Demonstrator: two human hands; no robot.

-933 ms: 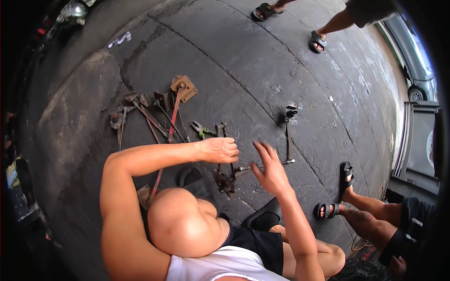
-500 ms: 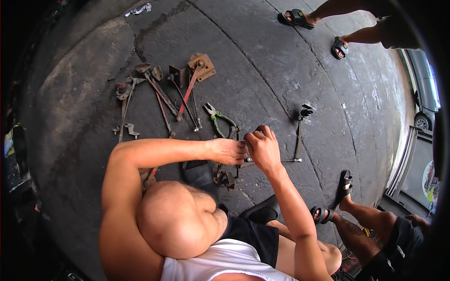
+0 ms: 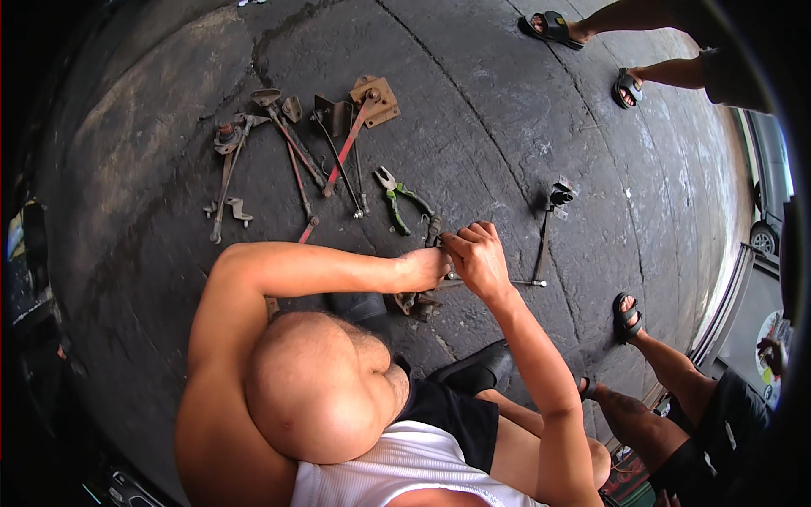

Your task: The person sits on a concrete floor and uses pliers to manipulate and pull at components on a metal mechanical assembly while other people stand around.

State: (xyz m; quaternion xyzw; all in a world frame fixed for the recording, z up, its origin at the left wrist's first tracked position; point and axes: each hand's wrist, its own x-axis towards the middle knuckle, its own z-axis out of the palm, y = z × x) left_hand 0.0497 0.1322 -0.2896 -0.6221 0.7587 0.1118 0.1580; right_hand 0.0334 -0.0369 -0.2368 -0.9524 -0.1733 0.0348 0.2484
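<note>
My left hand [image 3: 425,269] and my right hand [image 3: 477,260] meet above the floor, fingers closed and fingertips nearly touching. What they pinch is hidden behind the fingers. A dark jointed metal end [image 3: 434,230] shows just beyond the left fingertips; whether it is held cannot be told. Below the right hand a metal linkage rod [image 3: 524,282] with a shiny ball end runs rightward. Pliers with green-and-black handles [image 3: 404,203] lie with jaws apart, just beyond my left hand. Rusty metal brackets [image 3: 417,306] sit under my hands, partly covered.
Several rods and brackets lie at the far left, among them a red lever [image 3: 346,152] on a rusty square plate [image 3: 385,110]. An upright-looking arm with a black clamp [image 3: 560,196] lies to the right. Sandalled feet of other people [image 3: 627,317] stand at the right.
The view has shifted slightly, so the floor parts appear a little higher and farther right. My hands stay together; the thin dark rod once visible beside them no longer shows clearly.
</note>
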